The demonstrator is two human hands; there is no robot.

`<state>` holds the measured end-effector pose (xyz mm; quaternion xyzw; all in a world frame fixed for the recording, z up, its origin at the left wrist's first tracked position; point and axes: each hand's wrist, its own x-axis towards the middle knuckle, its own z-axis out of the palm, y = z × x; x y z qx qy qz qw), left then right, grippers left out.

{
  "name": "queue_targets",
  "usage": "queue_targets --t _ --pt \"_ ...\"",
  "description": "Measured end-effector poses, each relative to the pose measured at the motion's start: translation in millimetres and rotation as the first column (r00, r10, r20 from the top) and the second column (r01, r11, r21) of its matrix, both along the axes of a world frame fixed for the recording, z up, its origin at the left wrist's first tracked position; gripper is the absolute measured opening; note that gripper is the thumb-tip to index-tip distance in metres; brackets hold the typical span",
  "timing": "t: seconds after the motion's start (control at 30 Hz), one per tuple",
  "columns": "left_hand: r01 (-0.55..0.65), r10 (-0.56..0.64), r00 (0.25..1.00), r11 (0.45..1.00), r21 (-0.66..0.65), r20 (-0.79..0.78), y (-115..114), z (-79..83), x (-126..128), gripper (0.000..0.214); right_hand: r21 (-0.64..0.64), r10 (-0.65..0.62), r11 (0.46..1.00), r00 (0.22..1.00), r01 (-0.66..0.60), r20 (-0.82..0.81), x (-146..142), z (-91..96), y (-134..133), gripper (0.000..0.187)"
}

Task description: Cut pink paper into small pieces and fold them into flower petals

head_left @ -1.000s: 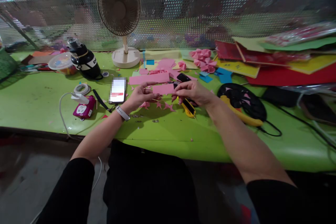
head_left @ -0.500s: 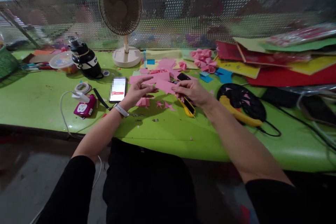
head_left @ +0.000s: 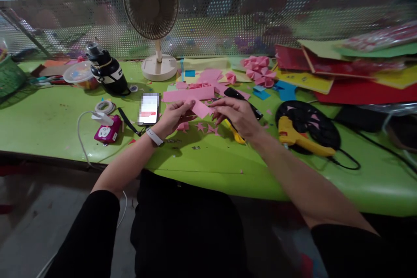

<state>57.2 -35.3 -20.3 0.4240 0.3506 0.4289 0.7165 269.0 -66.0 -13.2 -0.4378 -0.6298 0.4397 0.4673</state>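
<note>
A small piece of pink paper (head_left: 201,109) is held up between my hands over the table. My left hand (head_left: 176,117), with a pale band at the wrist, pinches its left edge between thumb and fingers. At the right edge, the bent fingertips of my right hand (head_left: 233,115) close on the paper. Partly hidden under my right hand lies a yellow-handled tool (head_left: 237,136). Small pink cut-out stars (head_left: 212,130) and a folded pink piece (head_left: 183,126) rest just below the paper. Behind it lies a long pink strip (head_left: 187,95).
A fan (head_left: 158,69), black bottle (head_left: 109,74) and lit phone (head_left: 149,108) stand or lie to the left, near a magenta plug adapter (head_left: 109,130). On the right are a yellow glue gun (head_left: 306,141) on a black tray (head_left: 330,132) and stacked coloured sheets (head_left: 355,91). Folded pink flowers (head_left: 257,69) sit behind.
My left hand has gone from spread fingers to gripping the paper's left edge. The paper has turned and shifted slightly. The view has moved a little.
</note>
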Motion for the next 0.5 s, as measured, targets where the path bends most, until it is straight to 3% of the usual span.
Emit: queue_targets --t 0.07,0.17,0.27,0.37,0.5 --pt "0.057 -0.058 0.998 0.997 -0.042 -0.007 1.3 2.6 -3.7 0.017 0.207 -0.047 0.978 0.997 0.034 0.058 9.8 0.7 5.8 0.027" --pt "0.151 -0.156 0.986 0.985 -0.081 -0.063 -0.4 4.5 -5.0 0.015 0.404 0.036 0.904 0.964 -0.144 0.262 17.7 -1.2 12.6 0.04" --pt "0.145 -0.154 0.983 0.985 -0.096 -0.097 -2.6 3.3 -2.7 0.018 0.476 0.109 0.829 0.92 -0.292 0.376 16.5 -5.0 13.5 0.025" --pt "0.11 -0.118 0.991 0.988 -0.108 -0.071 -2.3 0.1 -1.3 0.021 0.574 0.032 0.769 0.914 -0.281 0.405 13.2 -7.5 12.2 0.023" --pt "0.151 -0.154 0.987 0.987 -0.055 -0.044 -0.1 -4.9 -2.4 0.023 0.633 -0.033 0.721 0.899 -0.281 0.437 11.3 -5.5 9.4 0.024"
